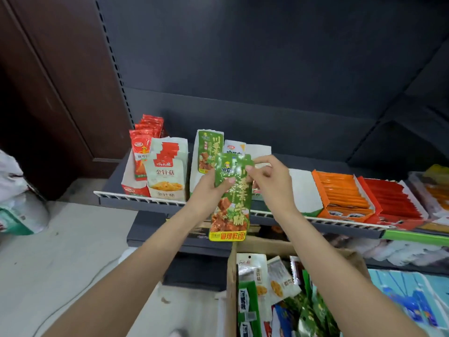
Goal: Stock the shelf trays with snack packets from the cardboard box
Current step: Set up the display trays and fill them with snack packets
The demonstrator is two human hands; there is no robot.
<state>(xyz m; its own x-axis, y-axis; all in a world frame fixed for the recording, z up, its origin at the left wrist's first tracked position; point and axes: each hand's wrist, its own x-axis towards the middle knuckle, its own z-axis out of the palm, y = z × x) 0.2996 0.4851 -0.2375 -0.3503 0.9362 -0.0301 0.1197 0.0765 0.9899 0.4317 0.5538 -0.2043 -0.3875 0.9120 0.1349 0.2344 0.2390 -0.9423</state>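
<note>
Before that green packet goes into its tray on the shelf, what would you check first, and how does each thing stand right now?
1. Held firmly: left hand grips the green packet at its side, right hand pinches its top edge. Ok.
2. Matching tray: a like green packet stands in the white tray behind. Ok.
3. Room in that tray: hidden by the hands. Cannot tell.
4. Packet upright, print facing out. Ok.
5. More stock: cardboard box still holds packets. Ok.

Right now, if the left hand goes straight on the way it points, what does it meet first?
Probably the green packet standing in the shelf tray, beyond the packet that the left hand holds; depth is unclear.
</note>
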